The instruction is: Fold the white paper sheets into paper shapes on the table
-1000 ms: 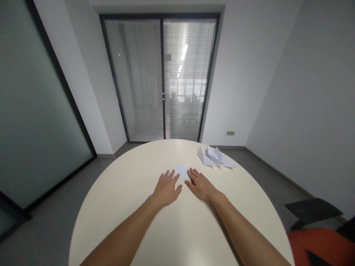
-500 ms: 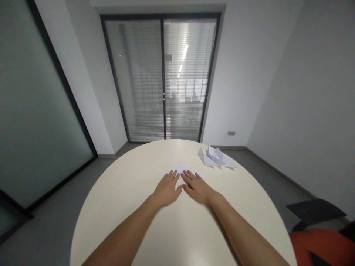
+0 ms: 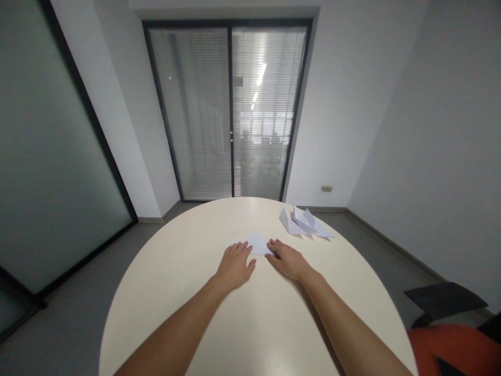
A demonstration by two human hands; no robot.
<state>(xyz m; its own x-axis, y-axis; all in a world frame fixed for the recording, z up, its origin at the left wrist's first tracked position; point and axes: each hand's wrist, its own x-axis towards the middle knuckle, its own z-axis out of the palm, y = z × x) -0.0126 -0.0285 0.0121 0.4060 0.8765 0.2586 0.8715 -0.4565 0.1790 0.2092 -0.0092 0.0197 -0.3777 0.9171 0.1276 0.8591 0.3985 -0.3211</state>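
Observation:
A small sheet of white paper [image 3: 258,245], folded to a triangle-like shape, lies flat on the round table. My left hand [image 3: 234,267] rests palm down at its left side, fingers stretched over that end and thumb held apart. At the opposite end, my right hand [image 3: 288,260] has its fingers bent over the right corner, with the thumb close beneath them. The corners of the paper are hidden under both hands.
Several folded white paper shapes [image 3: 305,222] sit together near the table's [image 3: 176,271] far right edge. A red chair [image 3: 457,347] with a black armrest [image 3: 446,300] stands at the lower right. Glass doors with blinds [image 3: 230,115] are beyond the table.
My right hand has slid right along the paper and its fingers have bent at the corner, uncovering the middle of the paper. My left hand has hardly moved.

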